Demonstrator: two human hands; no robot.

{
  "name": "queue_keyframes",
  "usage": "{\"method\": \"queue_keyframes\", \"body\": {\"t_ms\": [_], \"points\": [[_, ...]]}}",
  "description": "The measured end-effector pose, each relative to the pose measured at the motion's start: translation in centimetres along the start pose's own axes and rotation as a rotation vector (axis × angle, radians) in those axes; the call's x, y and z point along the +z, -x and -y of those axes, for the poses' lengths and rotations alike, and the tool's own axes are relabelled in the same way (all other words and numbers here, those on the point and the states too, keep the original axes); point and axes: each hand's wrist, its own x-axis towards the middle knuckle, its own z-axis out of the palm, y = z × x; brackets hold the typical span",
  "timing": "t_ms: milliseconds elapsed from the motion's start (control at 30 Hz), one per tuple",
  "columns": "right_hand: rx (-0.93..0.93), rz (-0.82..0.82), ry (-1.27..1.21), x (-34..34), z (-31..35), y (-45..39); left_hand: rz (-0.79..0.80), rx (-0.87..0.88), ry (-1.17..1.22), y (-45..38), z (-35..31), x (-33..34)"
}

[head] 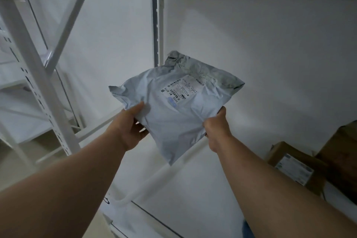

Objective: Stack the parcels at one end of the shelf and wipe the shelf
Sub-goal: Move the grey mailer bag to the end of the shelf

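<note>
- Both hands have the grey poly mailer [173, 106] mid-frame, held up over the white shelf [193, 189].
- Left hand [129, 123] grips its left edge, thumb on top.
- Right hand [217, 125] pinches the lower right edge.
- Two cardboard boxes [293, 164] sit lower right on the shelf.

The mailer [173, 106] is pale grey-blue with a white label [180, 91] printed in black. The shelf [222, 189] and racking [34, 75] are white. The boxes [293, 164] are brown.
</note>
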Motion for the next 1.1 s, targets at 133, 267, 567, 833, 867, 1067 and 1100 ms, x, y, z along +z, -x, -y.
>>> {"method": "queue_keyframes", "body": {"t_ms": [133,267,567,833,867,1067,1100], "points": [[-0.030,-0.052,0.039,-0.8,0.9,-0.9,-0.052,0.010,0.039,-1.5,-1.4,-0.3],[0.071,-0.070,0.029,-1.6,1.6,-1.1,-0.025,0.027,-0.004,-3.6,-2.0,-1.2],[0.251,-0.145,-0.056,-3.4,2.1,0.7,-0.127,0.047,-0.111,-6.6,-6.9,-1.6],[-0.073,-0.379,0.232,-4.6,4.2,1.8,0.107,0.041,-0.286,-4.1,-8.1,1.7],[-0.144,-0.334,0.291,-4.2,4.8,2.2,0.154,0.027,-0.321,-3.8,-8.1,2.1],[-0.445,-0.157,0.679,-2.2,7.9,3.2,0.290,0.014,-0.508,-2.7,-8.5,4.2],[-0.481,-0.184,0.723,-2.3,8.1,3.2,0.293,-0.008,-0.515,-2.6,-8.5,4.3]]}}
